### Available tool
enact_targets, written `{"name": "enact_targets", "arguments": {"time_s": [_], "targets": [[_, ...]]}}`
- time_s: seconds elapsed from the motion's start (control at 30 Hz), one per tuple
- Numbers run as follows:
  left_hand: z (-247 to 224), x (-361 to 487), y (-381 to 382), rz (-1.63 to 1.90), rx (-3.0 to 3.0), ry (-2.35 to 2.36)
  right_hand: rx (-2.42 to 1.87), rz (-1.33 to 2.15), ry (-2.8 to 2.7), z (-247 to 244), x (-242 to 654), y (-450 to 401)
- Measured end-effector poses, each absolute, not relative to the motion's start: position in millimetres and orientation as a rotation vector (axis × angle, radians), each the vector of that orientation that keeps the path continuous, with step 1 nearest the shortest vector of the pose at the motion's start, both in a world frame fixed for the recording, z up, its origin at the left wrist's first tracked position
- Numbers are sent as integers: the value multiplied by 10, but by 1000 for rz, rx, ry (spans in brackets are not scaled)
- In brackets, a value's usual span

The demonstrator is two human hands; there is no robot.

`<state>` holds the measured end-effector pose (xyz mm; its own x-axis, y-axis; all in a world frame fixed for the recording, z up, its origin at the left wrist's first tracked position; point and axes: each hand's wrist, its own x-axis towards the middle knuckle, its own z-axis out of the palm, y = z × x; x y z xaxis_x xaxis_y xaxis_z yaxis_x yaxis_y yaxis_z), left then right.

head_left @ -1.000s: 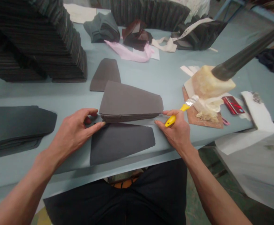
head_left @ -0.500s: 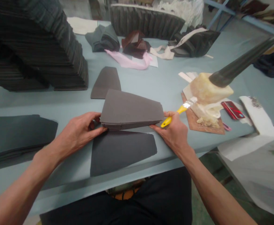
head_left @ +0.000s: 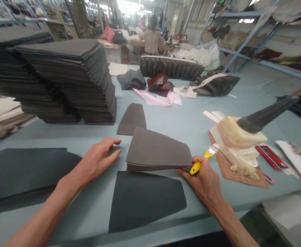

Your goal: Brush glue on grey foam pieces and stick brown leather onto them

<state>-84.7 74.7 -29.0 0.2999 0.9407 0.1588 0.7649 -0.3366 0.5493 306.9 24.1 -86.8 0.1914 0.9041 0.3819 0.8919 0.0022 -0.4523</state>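
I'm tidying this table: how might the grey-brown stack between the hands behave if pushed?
The grey-brown stack probably won't tip, being broad and low. Its layers may slide apart, since its front edge shows separate sheets and no visible binding.

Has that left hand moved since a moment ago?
Yes. Judged against the lone piece behind the low stack, the left hand has moved left, off the stack's edge, leaving a gap.
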Motion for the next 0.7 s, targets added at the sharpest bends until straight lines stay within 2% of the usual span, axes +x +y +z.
{"name": "enact_targets", "arguments": {"time_s": [0.13, 0.33, 0.7], "targets": [[-434, -706, 1144, 805, 2365, 1583, -1888, 25, -1655, -895, 3065, 240], [-569, -630, 1649, 697, 2549, 1444, -1895, 7, -1664, -918, 3061, 239], [-556, -605, 2003, 603, 2566, 1486, -1966, 68, -1600, -875, 3077, 219]]}}
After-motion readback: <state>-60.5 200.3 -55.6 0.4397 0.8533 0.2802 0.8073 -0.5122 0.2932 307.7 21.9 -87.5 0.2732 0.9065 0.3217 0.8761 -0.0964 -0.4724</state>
